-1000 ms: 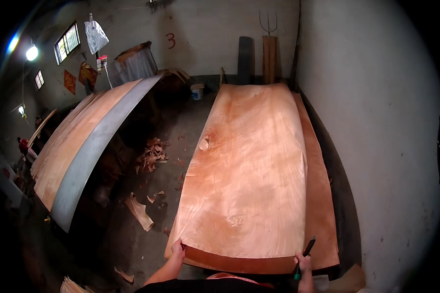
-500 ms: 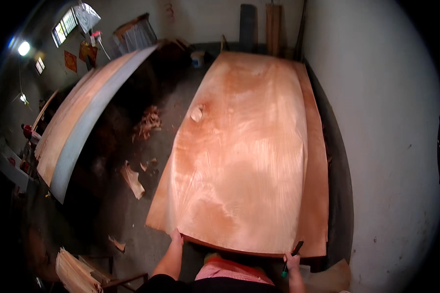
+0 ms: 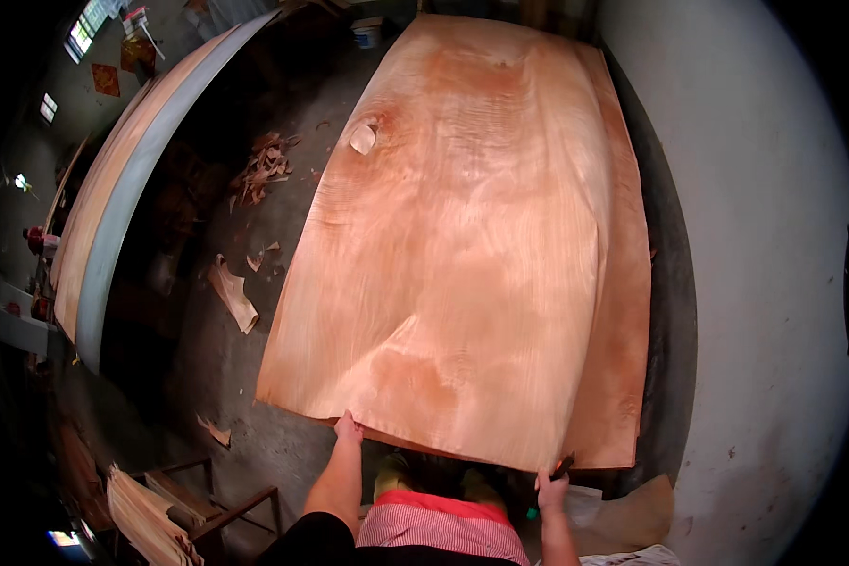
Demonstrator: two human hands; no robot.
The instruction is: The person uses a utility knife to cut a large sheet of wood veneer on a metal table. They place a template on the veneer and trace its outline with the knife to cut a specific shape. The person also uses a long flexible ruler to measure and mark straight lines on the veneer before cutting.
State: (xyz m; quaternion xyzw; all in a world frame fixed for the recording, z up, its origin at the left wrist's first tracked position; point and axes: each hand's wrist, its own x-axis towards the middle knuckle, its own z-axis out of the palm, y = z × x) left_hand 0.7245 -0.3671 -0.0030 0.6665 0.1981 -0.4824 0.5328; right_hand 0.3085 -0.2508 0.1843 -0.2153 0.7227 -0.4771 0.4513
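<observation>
Nearest the lower edge: the left hand (image 3: 348, 427) has its fingers curled onto the near edge of a large reddish veneer sheet (image 3: 462, 255); the right hand (image 3: 551, 489) grips the same edge farther right, with a small dark tool (image 3: 562, 464) pinched against it, its kind too small to tell. Change noted: against the pictures from a second and half a second ago, the near edge stands higher and closer to the body, the sheet now bowing upward over the stack (image 3: 623, 377) of like sheets beneath it, whose darker margin shows along the right side; judged, the top sheet is being lifted or drawn toward the person, both holds unchanged. Below the raised edge: yellowish footwear (image 3: 393, 469) and a red-and-white striped garment (image 3: 439, 533). Lower left: a bundle of pale strips (image 3: 146, 514) on a metal frame (image 3: 222, 495). Middle left, on the concrete floor (image 3: 217, 377): torn veneer scraps (image 3: 233, 294), with a heap of shavings (image 3: 262, 162) farther off. Left: a long curved stack with a grey band (image 3: 123, 203). On the sheet's far left part: a pale knot patch (image 3: 362, 138). Far: a small white tub (image 3: 368, 33) by the sheet's end. Signs: two reddish-orange square placards (image 3: 106, 79) on the far left wall, beside bright windows (image 3: 83, 28); no packages made out. Right: a plain grey wall (image 3: 755, 236).
</observation>
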